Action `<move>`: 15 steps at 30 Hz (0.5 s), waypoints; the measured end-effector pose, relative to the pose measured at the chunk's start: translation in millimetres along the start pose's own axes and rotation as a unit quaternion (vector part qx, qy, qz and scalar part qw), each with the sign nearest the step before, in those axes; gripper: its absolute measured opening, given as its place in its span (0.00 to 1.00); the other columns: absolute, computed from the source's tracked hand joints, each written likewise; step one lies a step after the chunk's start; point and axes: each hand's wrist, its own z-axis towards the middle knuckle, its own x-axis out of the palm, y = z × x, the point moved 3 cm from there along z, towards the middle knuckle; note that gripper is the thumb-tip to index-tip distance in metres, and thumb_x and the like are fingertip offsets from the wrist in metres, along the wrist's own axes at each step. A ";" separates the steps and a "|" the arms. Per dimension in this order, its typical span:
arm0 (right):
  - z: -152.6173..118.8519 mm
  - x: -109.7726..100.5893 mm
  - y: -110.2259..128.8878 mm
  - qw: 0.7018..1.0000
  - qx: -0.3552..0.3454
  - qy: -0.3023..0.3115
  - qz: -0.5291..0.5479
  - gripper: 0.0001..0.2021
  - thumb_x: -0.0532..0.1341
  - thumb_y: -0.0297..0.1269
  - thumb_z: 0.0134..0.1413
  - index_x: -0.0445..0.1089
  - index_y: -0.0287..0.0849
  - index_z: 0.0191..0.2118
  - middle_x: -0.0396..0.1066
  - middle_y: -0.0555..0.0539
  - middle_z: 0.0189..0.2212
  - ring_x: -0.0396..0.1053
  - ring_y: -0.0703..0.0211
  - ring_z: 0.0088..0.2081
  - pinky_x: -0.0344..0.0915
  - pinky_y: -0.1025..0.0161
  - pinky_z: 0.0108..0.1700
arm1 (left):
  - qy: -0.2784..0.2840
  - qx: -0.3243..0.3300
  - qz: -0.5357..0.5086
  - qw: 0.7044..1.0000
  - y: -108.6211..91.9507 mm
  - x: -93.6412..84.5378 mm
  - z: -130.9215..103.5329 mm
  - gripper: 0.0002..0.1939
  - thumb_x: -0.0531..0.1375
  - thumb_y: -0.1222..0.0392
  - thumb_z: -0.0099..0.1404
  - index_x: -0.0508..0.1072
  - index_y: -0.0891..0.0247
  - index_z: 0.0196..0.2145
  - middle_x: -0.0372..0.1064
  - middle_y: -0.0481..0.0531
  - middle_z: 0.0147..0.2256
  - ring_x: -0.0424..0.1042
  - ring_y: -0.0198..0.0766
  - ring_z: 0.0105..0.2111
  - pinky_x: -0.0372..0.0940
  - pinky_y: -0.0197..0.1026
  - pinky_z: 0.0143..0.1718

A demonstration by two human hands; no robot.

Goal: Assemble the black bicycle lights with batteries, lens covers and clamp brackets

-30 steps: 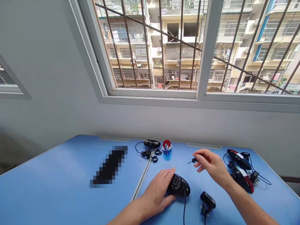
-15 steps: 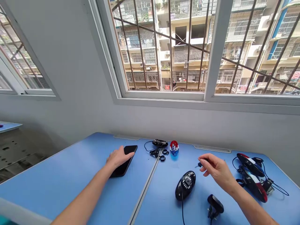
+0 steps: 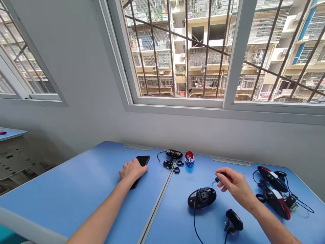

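My left hand (image 3: pixel 132 171) spans a black smartphone (image 3: pixel 143 160) lying on the table, its thumb by the right edge and its fingers curled over the left side. Most of the phone is hidden beneath it. Pinched in my right hand (image 3: pixel 235 183) is a small screwdriver (image 3: pixel 216 180), with its thin shaft pointing left and down. Below and left of that hand lies a glossy black oval device (image 3: pixel 202 198), its square mount facing up and a cable running toward me. A black bracket-like part (image 3: pixel 234 220) with a cable sits nearer to me.
At the right lie red, white and black oval devices (image 3: pixel 275 193) with cables. Along the back are another black device (image 3: pixel 174 154), small black clamp rings (image 3: pixel 177 170) and a red-and-blue egg-shaped object (image 3: pixel 189 159). A seam (image 3: pixel 157 206) divides the blue table (image 3: pixel 83 183); a wall and barred window stand behind.
My left hand has shifted right, further over the phone. The black oval device has turned from upright to nearly sideways, swinging its cable left. My right hand has barely moved.
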 end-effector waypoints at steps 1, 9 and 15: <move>-0.2 0.2 0.2 1.000 -0.001 0.001 -0.002 0.21 0.60 0.56 0.55 0.73 0.41 0.38 0.72 0.47 0.27 0.74 0.57 0.29 0.73 0.63 0.27 | 0.001 -0.010 0.013 1.000 -0.2 0.5 -0.9 0.17 0.61 0.56 0.57 0.70 0.71 0.41 0.70 0.72 0.44 0.62 0.70 0.52 0.61 0.61 0.46; 0.8 -0.2 -1.1 1.000 -0.002 -0.003 -0.010 0.22 0.60 0.57 0.54 0.73 0.41 0.37 0.72 0.48 0.26 0.75 0.57 0.29 0.73 0.64 0.27 | 0.012 -0.059 0.054 0.997 0.1 1.2 -3.7 0.17 0.61 0.56 0.68 0.69 0.69 0.50 0.68 0.61 0.50 0.66 0.53 0.53 0.63 0.56 0.51; 1.5 -0.7 -1.4 1.000 -0.001 -0.007 -0.006 0.21 0.61 0.56 0.54 0.74 0.40 0.37 0.72 0.48 0.25 0.75 0.55 0.29 0.73 0.62 0.27 | -0.009 -0.044 -0.024 0.999 23.8 -17.8 3.2 0.16 0.59 0.55 0.70 0.68 0.64 0.53 0.68 0.56 0.51 0.72 0.47 0.46 0.70 0.53 0.45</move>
